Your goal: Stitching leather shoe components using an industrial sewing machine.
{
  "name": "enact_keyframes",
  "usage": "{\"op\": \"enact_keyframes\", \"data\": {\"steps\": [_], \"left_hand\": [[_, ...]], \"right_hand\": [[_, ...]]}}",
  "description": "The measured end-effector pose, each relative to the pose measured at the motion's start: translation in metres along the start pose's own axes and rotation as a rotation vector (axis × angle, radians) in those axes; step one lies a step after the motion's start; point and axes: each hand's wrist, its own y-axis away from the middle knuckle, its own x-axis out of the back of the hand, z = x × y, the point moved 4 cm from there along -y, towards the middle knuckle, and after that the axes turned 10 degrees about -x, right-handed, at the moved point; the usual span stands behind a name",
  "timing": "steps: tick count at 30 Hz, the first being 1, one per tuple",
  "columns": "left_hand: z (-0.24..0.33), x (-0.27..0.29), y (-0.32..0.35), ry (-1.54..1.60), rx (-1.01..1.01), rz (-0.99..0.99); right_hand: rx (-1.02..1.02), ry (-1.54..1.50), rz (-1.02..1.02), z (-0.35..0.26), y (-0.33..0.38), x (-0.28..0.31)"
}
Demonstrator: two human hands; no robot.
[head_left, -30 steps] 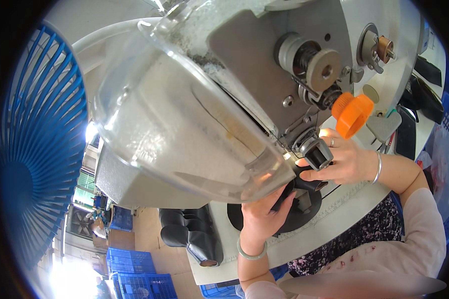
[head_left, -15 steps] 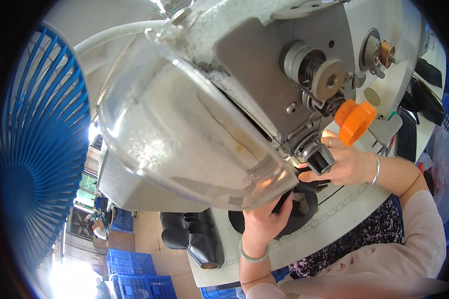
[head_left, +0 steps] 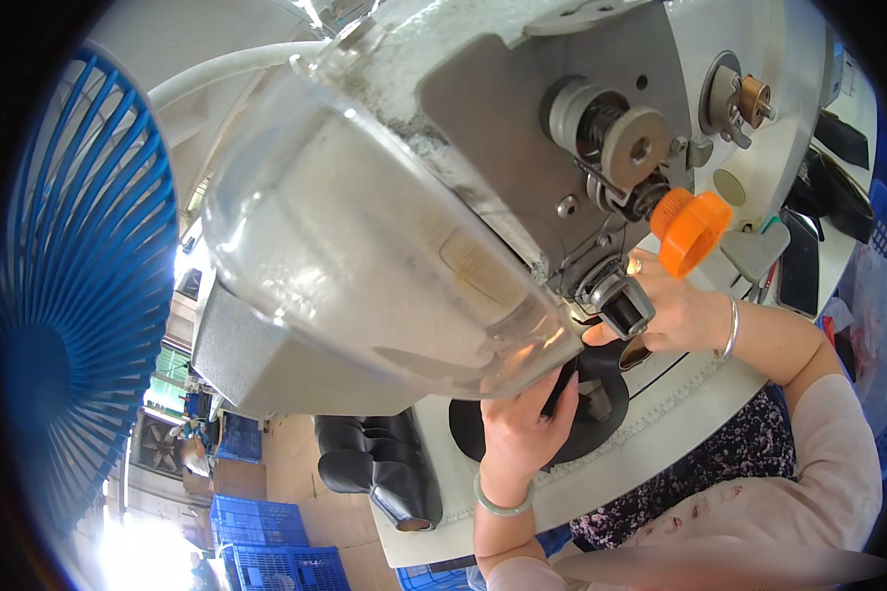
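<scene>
- The left hand (head_left: 518, 426) pinched the black piece (head_left: 601, 399), which lay under the machine head (head_left: 522, 177) near the tabletop's (head_left: 660, 433) front edge.
- The right hand (head_left: 675, 313), just behind it, was closed on its far edge.
- Both hands were equally near.

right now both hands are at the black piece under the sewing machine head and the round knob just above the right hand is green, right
Not quite: the round knob is orange, not green, as the head view shows. The rest holds: the left hand and the right hand are both at the black piece under the sewing machine head.
</scene>
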Motion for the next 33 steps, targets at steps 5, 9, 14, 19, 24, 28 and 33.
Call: {"op": "enact_keyframes", "data": {"steps": [5,9,14,19,24,28,33], "left_hand": [[0.002,0.0,0.0,0.009,0.015,0.0],[0.001,0.001,0.002,-0.005,0.002,-0.01],[0.004,-0.001,0.001,-0.064,-0.021,-0.054],[0.003,-0.006,0.015,-0.028,0.023,-0.043],[0.002,-0.004,0.013,0.018,0.006,0.004],[-0.007,-0.001,0.012,0.344,0.279,0.069],[-0.003,0.002,0.008,0.262,0.196,-0.032]], "right_hand": [[0.025,0.015,0.022,-0.001,0.0,0.001],[0.008,0.022,0.014,-0.003,0.005,-0.004],[0.06,0.153,0.05,-0.011,0.001,0.003],[0.03,0.278,0.043,-0.053,0.025,0.018],[-0.434,0.207,0.058,-0.06,0.031,0.003],[-0.654,0.026,-0.039,-0.043,0.03,-0.014],[-0.859,-0.358,-0.053,-0.032,0.042,-0.037]]}}
